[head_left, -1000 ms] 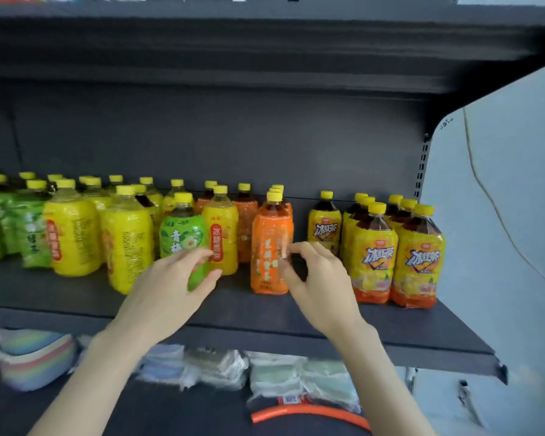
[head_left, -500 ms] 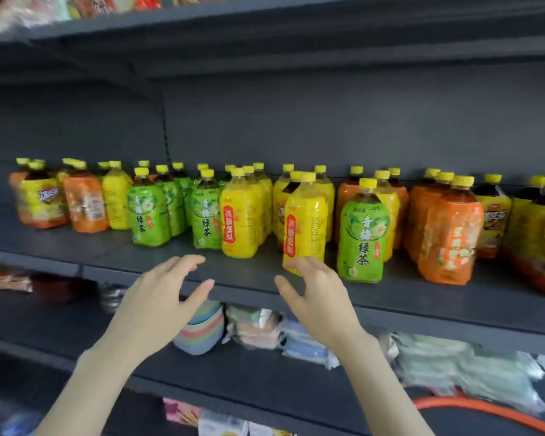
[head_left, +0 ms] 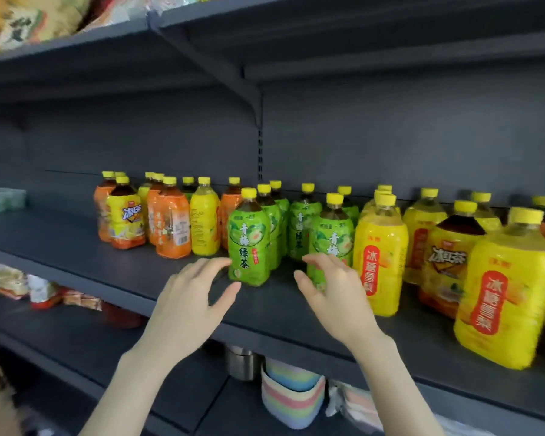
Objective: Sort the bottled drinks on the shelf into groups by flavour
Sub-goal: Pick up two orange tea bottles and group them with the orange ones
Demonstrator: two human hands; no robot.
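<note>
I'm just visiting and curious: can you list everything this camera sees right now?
Green-label bottles: about six, yellow caps, grouped at the shelf's middle.
Orange-label bottles: about four, left cluster; another partly hidden far right.
Plain yellow-label bottles: one in the left cluster, several on the right.
Dark-tea bottles with yellow labels: one at left, one among the right yellows.
Shelf: dark grey, holding all the bottles.
Striped pastel holder: one, shelf below.
Packets: several, lower left; more on the top shelf, blurred.
Left hand: open, fingertips near the front green bottle.
Right hand: open, in front of another green bottle.
</note>
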